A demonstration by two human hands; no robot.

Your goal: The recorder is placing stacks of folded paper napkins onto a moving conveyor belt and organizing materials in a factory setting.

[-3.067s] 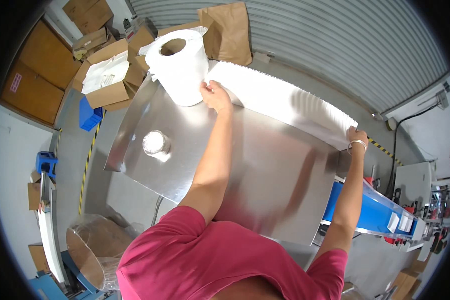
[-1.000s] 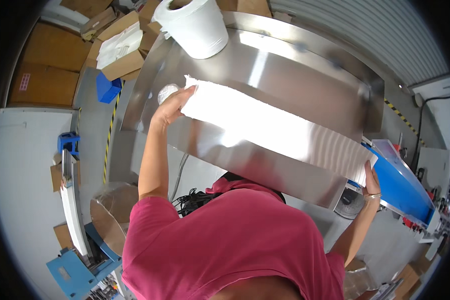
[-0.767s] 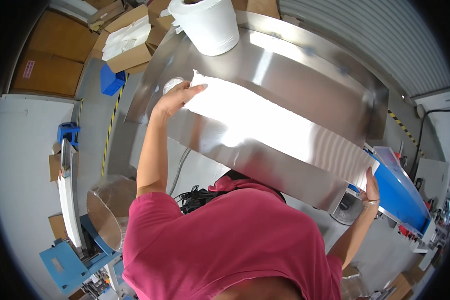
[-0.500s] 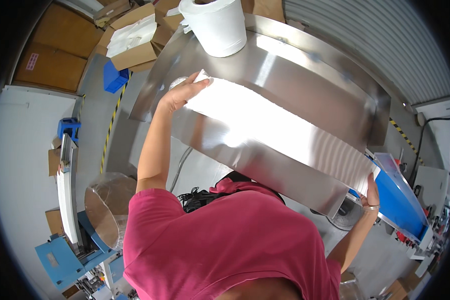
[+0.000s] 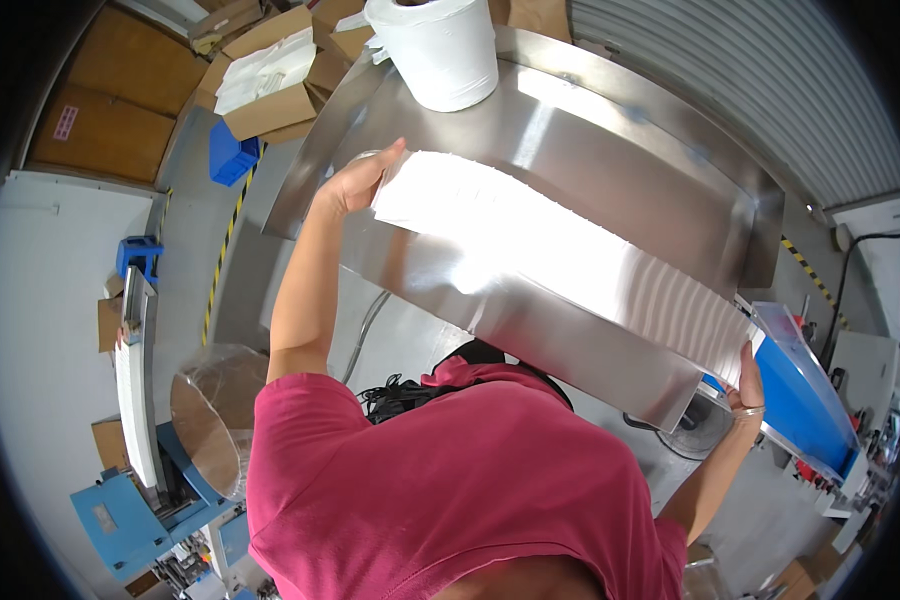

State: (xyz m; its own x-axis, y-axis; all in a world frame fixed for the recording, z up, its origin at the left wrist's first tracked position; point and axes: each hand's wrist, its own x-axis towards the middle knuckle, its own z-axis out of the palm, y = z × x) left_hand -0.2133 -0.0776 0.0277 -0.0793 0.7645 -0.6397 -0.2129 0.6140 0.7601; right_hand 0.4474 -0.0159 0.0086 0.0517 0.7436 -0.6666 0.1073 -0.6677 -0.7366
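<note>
Lengthwise, the white strip [image 5: 540, 230] spanned the nearer part of the metal table [image 5: 620, 170], though whether it touched the metal could not be told. Set wide apart, the left hand [image 5: 360, 183] held one end and the right hand [image 5: 750, 380] the other. Handling it well probably called for equal, light pressure at both ends, lest it buckle, and clearance from the white roll [image 5: 435, 60] standing beyond.

A blue bin [image 5: 230, 155] sits near an open cardboard box [image 5: 255, 120]; what seems a blue stool [image 5: 138, 254] stands farther left.
</note>
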